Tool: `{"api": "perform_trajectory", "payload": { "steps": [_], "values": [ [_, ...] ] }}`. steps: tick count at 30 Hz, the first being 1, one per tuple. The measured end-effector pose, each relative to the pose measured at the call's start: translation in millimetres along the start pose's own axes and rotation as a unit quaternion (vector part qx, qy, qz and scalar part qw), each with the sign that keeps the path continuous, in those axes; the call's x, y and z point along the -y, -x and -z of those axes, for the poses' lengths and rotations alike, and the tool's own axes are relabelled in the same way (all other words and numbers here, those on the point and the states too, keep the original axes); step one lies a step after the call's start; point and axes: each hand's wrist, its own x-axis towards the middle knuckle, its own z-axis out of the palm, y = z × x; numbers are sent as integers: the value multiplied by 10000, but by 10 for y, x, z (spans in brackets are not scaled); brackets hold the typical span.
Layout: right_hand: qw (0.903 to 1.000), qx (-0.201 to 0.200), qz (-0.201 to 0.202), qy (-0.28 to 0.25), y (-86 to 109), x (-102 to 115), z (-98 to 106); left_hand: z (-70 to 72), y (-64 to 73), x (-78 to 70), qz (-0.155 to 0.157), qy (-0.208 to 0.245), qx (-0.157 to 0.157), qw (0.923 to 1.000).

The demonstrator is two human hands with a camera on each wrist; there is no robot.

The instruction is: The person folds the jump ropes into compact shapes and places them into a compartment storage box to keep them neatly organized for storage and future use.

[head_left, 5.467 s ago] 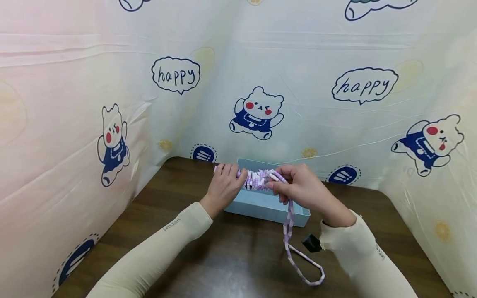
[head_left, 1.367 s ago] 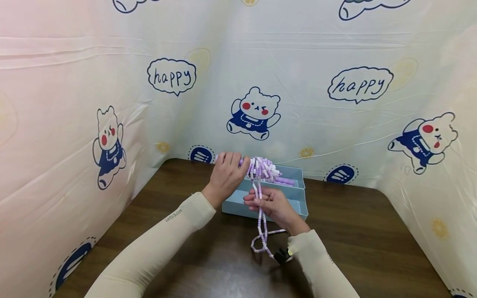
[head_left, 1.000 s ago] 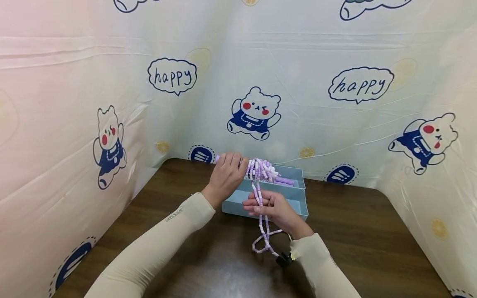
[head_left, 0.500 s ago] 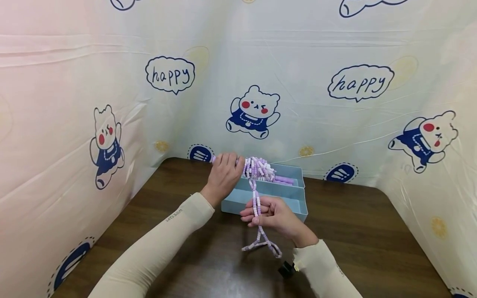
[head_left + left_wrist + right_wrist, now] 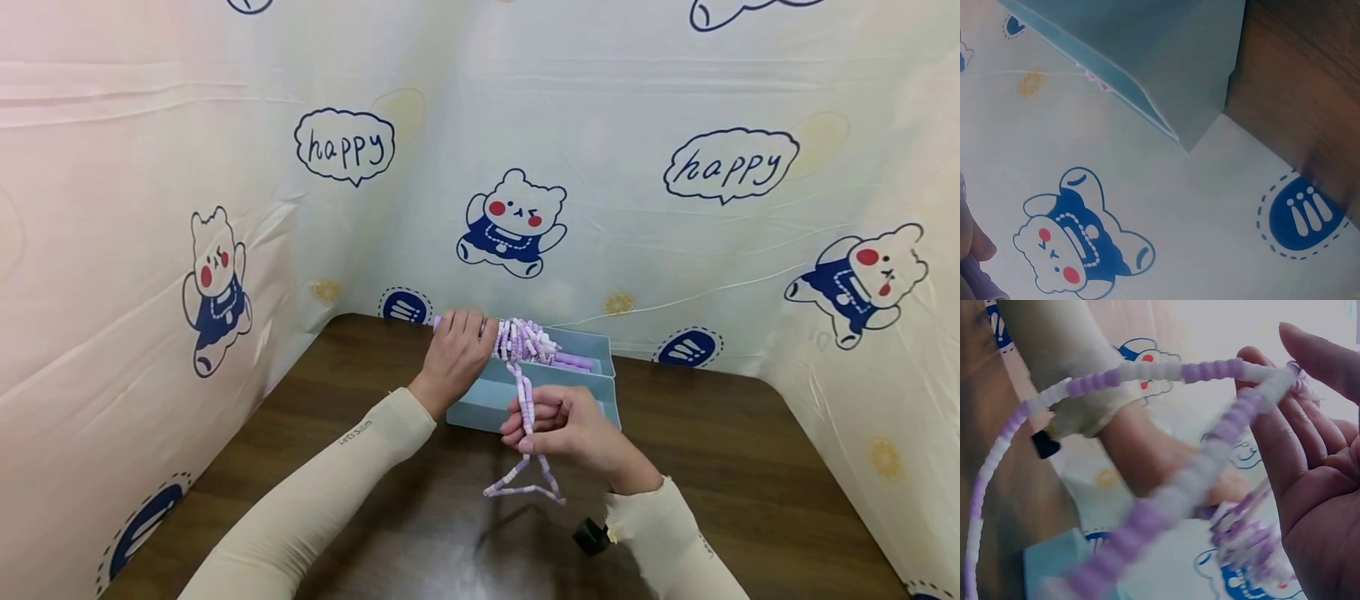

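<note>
A purple and white beaded jump rope (image 5: 527, 340) is wound in a thick bundle above the blue box. My left hand (image 5: 456, 354) grips the bundle at its left end. One purple handle (image 5: 573, 362) sticks out at the right; a bit of purple shows beyond my left knuckles. From the bundle, a doubled strand hangs to my right hand (image 5: 570, 425), which holds it between thumb and fingers. Below that hand the loose end (image 5: 525, 492) spreads into a triangular loop. In the right wrist view the beaded strand (image 5: 1154, 519) passes close to the lens, and the bundle (image 5: 1244, 544) lies behind.
A light blue open box (image 5: 480, 410) with a divider stands on the brown wooden table (image 5: 420, 517), just behind and under the hands. A printed curtain (image 5: 622, 208) encloses the table at the back and sides. A small black block (image 5: 591, 537) sits at the right cuff.
Earlier, my right hand was up at the bundle's right end; it then came down onto the hanging strand. Lately it has shifted slightly right, and the loose loop has spread open. The left hand keeps its grip.
</note>
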Motion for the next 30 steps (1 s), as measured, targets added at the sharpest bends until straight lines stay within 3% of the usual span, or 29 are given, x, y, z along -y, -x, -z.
{"api": "perform_trajectory", "payload": {
  "steps": [8, 18, 23, 30],
  "values": [
    [9961, -44, 6, 881, -55, 260, 78, -11, 30, -32, -103, 23, -33, 9999],
    [9744, -263, -247, 2217, -205, 481, 240, -32, 70, -100, -275, 94, -35, 9996],
    [9636, -330, -244, 2642, -281, 546, 280, -5, 74, -147, -406, 33, -29, 9992],
    [9583, -334, -416, 2809, -347, 621, 319, 31, 99, -158, -543, 61, -15, 9985]
  ]
}}
